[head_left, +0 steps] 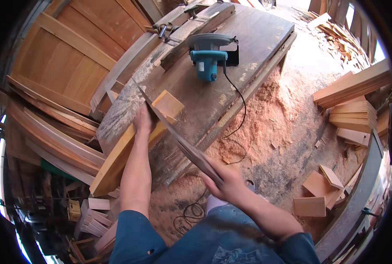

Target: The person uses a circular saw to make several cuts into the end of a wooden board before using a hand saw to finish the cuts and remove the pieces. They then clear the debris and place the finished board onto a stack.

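My right hand (227, 181) is closed around the handle of a handsaw (176, 134), whose long thin blade is seen nearly edge-on and slants up and left. Beneath the blade, a thick yellowish wooden board (112, 166) lies across the near end of the workbench (253, 33), sticking out past its left edge. My left hand (143, 119) grips the board just left of the blade, its fingertips partly hidden. A short pale wood piece (168, 104) rests just beyond the blade.
A teal circular saw (205, 59) sits on the bench, its black cord (244, 108) trailing to the floor. Sawdust (266, 114) heaps along the right side. Stacked beams (352, 83) and offcuts (317, 189) lie at right; clamps (163, 31) and wooden panels (68, 48) stand at left.
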Demonstrator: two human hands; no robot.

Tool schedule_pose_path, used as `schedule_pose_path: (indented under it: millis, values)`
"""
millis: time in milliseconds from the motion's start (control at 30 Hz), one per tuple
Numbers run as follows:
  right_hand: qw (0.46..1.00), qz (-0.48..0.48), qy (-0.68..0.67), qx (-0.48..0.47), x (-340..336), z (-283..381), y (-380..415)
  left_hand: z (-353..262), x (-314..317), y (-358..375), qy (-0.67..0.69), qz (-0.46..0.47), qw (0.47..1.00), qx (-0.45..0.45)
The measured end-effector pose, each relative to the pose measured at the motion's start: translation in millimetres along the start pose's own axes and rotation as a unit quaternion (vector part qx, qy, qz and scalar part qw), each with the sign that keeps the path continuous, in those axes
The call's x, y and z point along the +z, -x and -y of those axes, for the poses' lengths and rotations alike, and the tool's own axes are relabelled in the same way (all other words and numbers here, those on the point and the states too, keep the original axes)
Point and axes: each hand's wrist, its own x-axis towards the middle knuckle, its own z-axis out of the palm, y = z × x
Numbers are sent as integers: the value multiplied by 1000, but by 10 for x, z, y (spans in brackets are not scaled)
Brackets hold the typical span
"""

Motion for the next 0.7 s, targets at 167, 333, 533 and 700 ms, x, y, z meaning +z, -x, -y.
schedule_pose_path:
  millis: [167, 333, 533, 700]
  values:
    - [1000, -30, 6, -2, 285, 56, -397, -31, -71, -55, 6, 36, 999, -16]
    - [991, 87, 71, 66, -1030, 581, 1552, -94, -57, -96, -57, 60, 996, -33]
    - [999, 17, 50, -12, -45, -15, 235, 51, 6, -47, -30, 25, 999, 24]
    - [998, -39, 34, -26, 282, -57, -249, 29, -33, -80, -48, 38, 998, 18]
